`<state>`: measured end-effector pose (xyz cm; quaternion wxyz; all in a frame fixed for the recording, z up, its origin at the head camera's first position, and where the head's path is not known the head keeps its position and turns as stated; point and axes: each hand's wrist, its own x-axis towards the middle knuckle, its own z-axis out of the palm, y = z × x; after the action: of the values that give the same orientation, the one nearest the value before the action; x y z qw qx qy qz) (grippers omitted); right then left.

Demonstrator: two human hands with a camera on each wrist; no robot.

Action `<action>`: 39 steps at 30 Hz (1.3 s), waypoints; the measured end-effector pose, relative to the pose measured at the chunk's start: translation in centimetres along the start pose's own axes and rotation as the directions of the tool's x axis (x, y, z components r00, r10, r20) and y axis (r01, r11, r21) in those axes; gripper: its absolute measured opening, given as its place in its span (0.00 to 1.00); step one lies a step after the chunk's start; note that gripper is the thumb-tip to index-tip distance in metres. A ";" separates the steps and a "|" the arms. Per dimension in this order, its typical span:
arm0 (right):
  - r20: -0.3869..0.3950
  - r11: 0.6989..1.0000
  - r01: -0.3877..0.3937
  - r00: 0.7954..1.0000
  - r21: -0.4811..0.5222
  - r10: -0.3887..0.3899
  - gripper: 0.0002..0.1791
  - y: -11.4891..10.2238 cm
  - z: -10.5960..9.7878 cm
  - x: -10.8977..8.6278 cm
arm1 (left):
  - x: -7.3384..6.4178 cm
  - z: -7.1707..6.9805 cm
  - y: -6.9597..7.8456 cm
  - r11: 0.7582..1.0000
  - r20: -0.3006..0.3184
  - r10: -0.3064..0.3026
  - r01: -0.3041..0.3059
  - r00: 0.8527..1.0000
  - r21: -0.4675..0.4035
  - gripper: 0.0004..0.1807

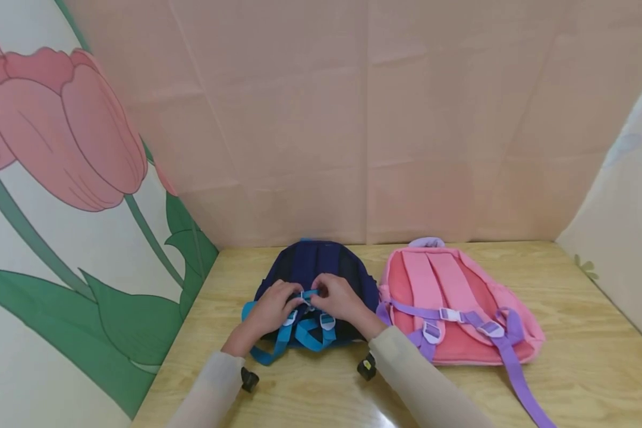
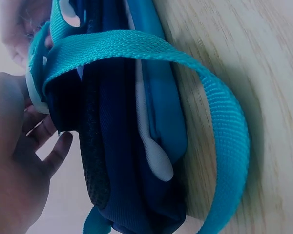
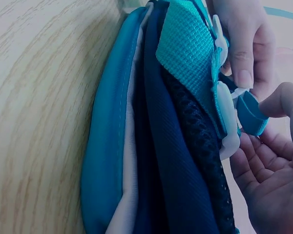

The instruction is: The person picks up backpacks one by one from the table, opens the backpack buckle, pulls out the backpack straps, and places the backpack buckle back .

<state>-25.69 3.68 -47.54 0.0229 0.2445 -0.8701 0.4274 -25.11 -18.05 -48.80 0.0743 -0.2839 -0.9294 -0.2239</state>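
Note:
A small navy backpack lies on the table with its shoulder-strap side up. Over its middle, my left hand pinches a small white buckle piece, seen between thumb and fingers in the right wrist view. Beside it, my right hand pinches a short blue chest strap between thumb and fingertips. White adjusters and loose turquoise webbing hang below the hands. In the left wrist view the left fingertips are partly hidden behind the webbing.
Close on the right lies a pink backpack, its purple strap trailing over the table's front. Its chest strap has a white buckle. The wooden table meets a pink backdrop behind and a tulip-printed panel at left.

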 end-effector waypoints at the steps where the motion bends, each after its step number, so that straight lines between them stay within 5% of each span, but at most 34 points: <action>1: 0.001 1.000 -0.002 1.000 0.002 0.002 0.06 0.0 0.0 0.0 | 0.0 0.0 0.0 1.000 0.001 -0.002 0.002 1.000 -0.001 0.11; 10: 0.015 0.998 0.051 0.999 -0.038 -0.051 0.08 -0.1 0.2 0.5 | 0.0 0.1 0.0 0.999 -0.019 0.036 -0.036 0.999 0.014 0.11; 39: 0.012 0.998 0.037 0.999 -0.058 -0.036 0.05 -0.3 0.0 0.2 | -0.2 -0.1 0.2 0.999 0.004 0.030 -0.030 1.000 0.021 0.11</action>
<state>-25.75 3.43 -47.30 0.0331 0.2619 -0.8776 0.4002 -24.83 -18.03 -48.66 0.0791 -0.2972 -0.9275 -0.2124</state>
